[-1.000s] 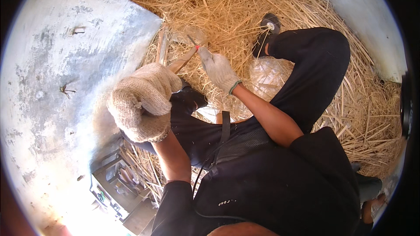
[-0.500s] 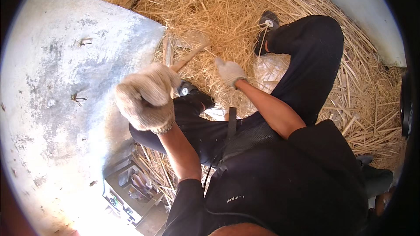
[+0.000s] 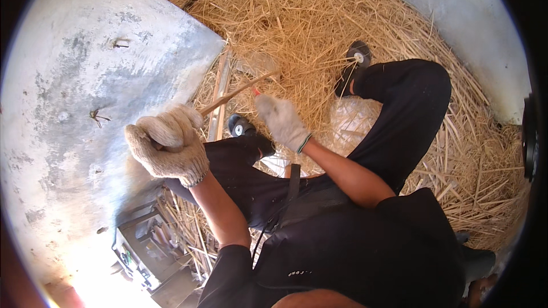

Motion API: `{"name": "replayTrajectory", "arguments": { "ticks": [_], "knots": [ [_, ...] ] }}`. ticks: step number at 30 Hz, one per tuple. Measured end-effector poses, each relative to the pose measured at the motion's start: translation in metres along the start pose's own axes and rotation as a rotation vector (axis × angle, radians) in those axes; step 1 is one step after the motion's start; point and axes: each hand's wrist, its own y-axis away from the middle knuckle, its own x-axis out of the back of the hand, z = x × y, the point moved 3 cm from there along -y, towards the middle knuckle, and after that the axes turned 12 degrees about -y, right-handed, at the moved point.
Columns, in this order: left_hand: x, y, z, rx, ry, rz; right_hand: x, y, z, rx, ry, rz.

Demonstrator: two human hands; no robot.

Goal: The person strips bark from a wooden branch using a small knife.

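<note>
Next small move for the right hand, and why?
Probably ease the red tool in the right hand onto the stick: the red part shows close beside it, contact unclear, and the closed left hand holds the stick with its far end jutting out.

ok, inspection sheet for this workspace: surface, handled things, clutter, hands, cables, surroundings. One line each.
Surface: straw spread thickly over the floor.
Handled things: brown strip, pointing away from the person; small red piece, mostly hidden.
Clutter: wooden slat beside the wall; jumbled items lower left, too small to identify.
Hands: both in pale knit gloves; left hand closed around the strip, right hand closed, red piece at its fingertips.
Cables: nothing seen.
Surroundings: worn pale wall at left, with dark fittings; another pale wall upper right.
</note>
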Motion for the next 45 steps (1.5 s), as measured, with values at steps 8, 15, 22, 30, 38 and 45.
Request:
{"name": "replayTrajectory", "arguments": {
  "ticks": [8, 15, 22, 30, 38, 45],
  "knots": [
    [-0.021, 0.013, -0.002, 0.051, -0.033, -0.016, 0.044, -0.02, 0.074, -0.39, 0.447, 0.078],
    [-0.041, 0.028, 0.006, 0.057, -0.236, 0.137, 0.009, -0.002, 0.002, -0.179, 0.192, 0.069],
    [-0.018, 0.039, 0.001, -0.046, -0.164, 0.004, 0.021, -0.01, 0.043, 0.021, 0.594, 0.057],
    [-0.008, 0.043, 0.002, -0.087, -0.141, 0.085, 0.023, -0.005, 0.052, -0.247, 0.055, 0.092],
    [0.027, 0.038, 0.005, -0.017, -0.05, 0.296, 0.004, 0.01, 0.034, -0.109, 0.255, -0.189],
    [-0.008, 0.029, -0.001, -0.126, -0.13, 0.053, 0.042, -0.013, 0.075, -0.335, 0.614, -0.008]
  ]
}}
